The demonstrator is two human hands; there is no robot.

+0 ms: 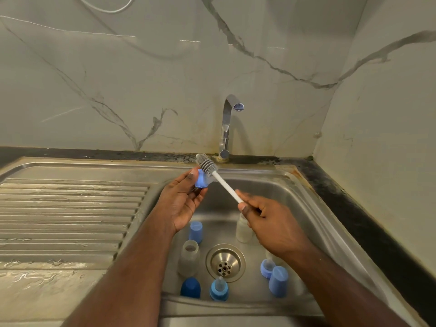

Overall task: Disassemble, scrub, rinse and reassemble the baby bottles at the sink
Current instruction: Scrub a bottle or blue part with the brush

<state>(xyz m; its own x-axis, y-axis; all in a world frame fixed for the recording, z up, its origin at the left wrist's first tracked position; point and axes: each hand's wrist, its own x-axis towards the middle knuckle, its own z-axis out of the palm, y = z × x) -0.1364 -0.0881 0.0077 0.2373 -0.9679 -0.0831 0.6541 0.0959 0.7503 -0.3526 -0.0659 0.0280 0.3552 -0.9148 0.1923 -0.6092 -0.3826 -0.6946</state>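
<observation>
Fingers of the left hand are pinching a light blue bottle collar, while the right hand is curled around the white handle of the bottle brush, its grey head touching the collar's right side. Below both hands, in the sink, sit two clear bottles (plus blue caps and nipple rings) around the drain.

Bare sink floor lies at twelve o'clock of the drain; bottle parts ring its other sides.
</observation>
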